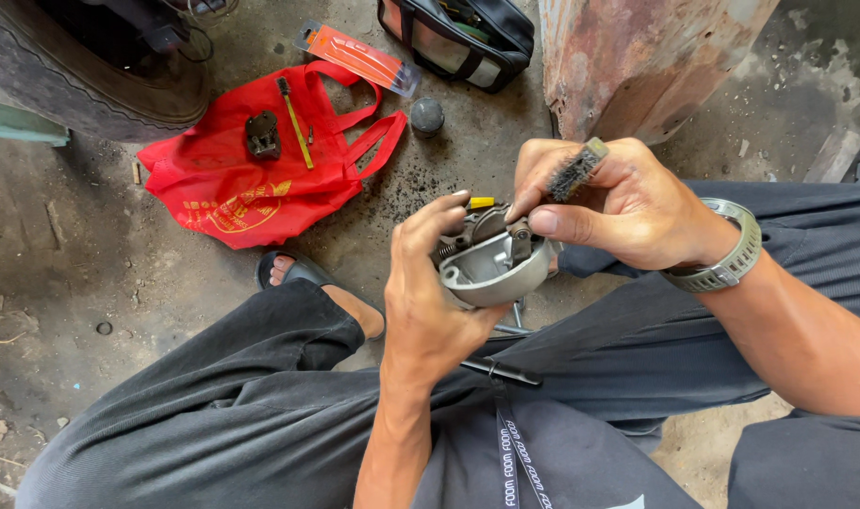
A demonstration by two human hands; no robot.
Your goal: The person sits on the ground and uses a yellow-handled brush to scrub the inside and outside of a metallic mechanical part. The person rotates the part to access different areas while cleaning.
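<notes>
Sitting low over a dirty concrete floor (100,283), the person holds a grey metal part (491,264), bowl-shaped with small levers and a spring on top, in front of the knees. The left hand (430,292) comes up from below and wraps the part's left side: palm under the rounded shell, fingers curled over its upper edge, so this grip is closed on the part. The right hand (609,203) reaches in from the right and sits just above and beside the part. Its fingers are pinched tight on a small wire brush (576,170), whose dark bristles point up and left above the knuckles, while the thumb lies along the part's top right rim. A metal watch (727,254) circles the right wrist. A yellow tip (482,202) shows just behind the part, between the two hands; what it belongs to cannot be told.

Dark trousers (260,405) cover both legs, and a foot in a sandal (298,273) shows left of the hands. On the floor beyond lies a red bag (232,179) with a small dark metal piece (262,135) and a thin yellow-handled tool (296,123) on it. Near it are an orange packet (359,57), a dark round cap (426,115), a black pouch (458,38), a tyre (90,66) at top left, and a rusty drum (637,57) at top right.
</notes>
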